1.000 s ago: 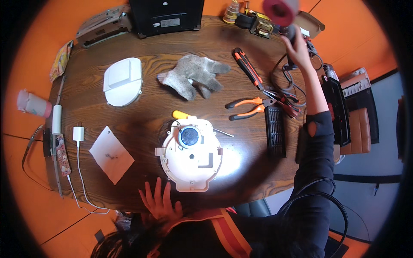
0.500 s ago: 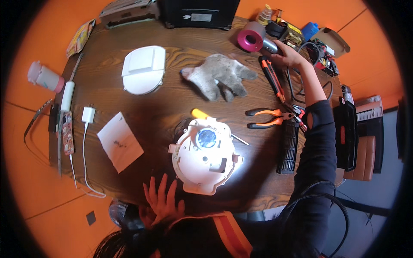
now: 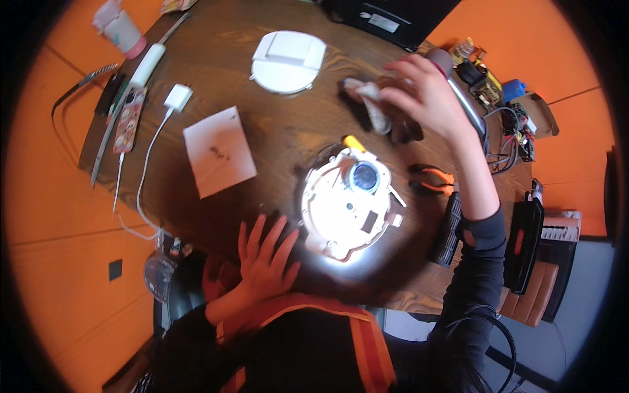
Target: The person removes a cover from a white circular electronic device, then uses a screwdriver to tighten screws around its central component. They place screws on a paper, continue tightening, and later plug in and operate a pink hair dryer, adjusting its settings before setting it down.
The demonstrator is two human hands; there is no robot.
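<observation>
On the table before me lies a round white plastic housing (image 3: 334,213), brightly lit, with a bluish round part (image 3: 362,177) set in it. A screwdriver's yellow handle (image 3: 354,143) sticks out at its far side. My left hand (image 3: 267,262) is open, fingers spread, by the near table edge, left of the housing. Farther off, my right hand (image 3: 429,98) hovers with its fingers apart and nothing visible in them. It partly covers a soiled work glove (image 3: 377,114) and the hair dryer (image 3: 466,101) beside it.
Orange-handled pliers (image 3: 434,179) and a black slatted part (image 3: 449,229) lie right of the housing. At the left are a paper sheet (image 3: 219,154), a white charger (image 3: 178,98) and a phone (image 3: 130,121). A white lid (image 3: 288,62) sits farther back, with a black case (image 3: 393,16) behind.
My right hand has let go of the hair dryer's handle and moved left, over the glove. The left hand stays spread near the edge. The whole view has turned and shifted.
</observation>
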